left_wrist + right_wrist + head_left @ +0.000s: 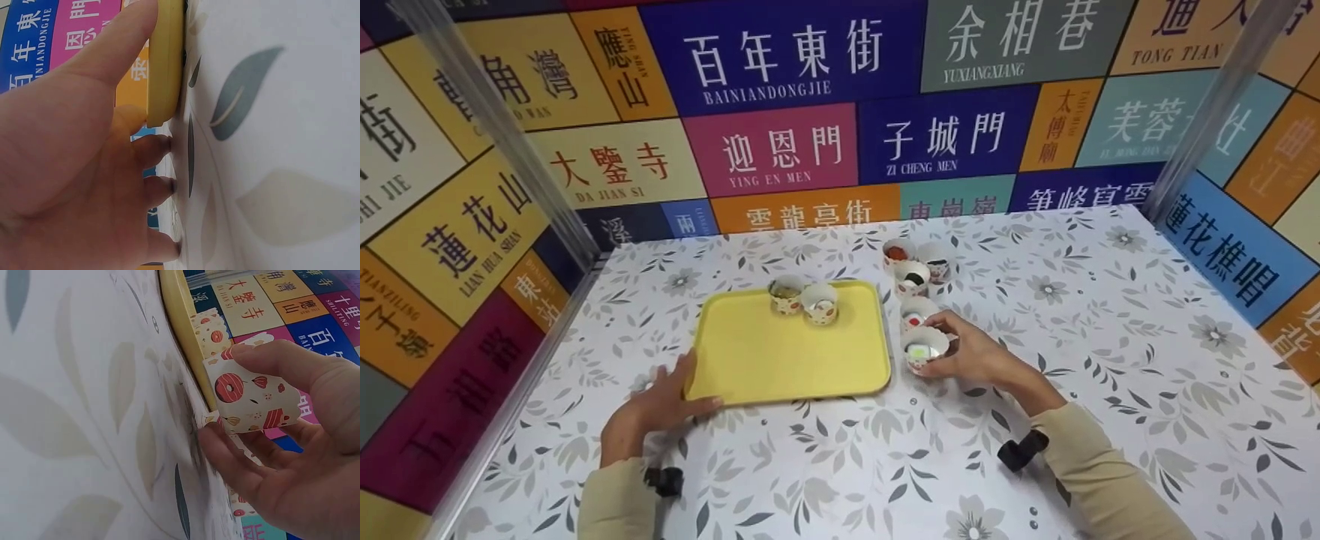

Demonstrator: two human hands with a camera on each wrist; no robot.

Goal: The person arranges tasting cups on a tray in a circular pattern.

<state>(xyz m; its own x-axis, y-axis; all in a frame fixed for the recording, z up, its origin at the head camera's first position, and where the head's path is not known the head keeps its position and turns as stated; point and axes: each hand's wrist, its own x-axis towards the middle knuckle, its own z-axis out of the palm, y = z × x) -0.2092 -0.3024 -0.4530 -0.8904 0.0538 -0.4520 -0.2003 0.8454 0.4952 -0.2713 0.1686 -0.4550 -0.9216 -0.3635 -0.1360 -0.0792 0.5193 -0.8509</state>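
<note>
On a table (825, 469) covered with a leaf-and-flower print, a yellow tray (791, 352) lies flat, a little left of the middle as the head view shows it. The left hand (660, 397) is at the tray's near left corner, fairly open with the fingers spread; its thumb touches the near edge, and in the left wrist view several fingertips rest on the table beside the corner.

Just to the right of the tray, the right hand (971, 356) is partly closed, holding a held cup (922, 354) between thumb and fingers. This paper cup is white, with a red doughnut among its printed pictures, and something lime green shows inside. Whether its base touches the table is hard to tell from these angles.

Right behind it stands a cup with a red spot inside (916, 313). Farther back, three more are grouped close together: a cup with orange-red contents (897, 253), a cup with a round black piece (913, 279) and a cup with dark contents (934, 264).

Two cups stand side by side at the tray's far edge, a left tray cup (786, 295) with greenish-brown contents and a right tray cup (820, 304) with whitish contents.
</note>
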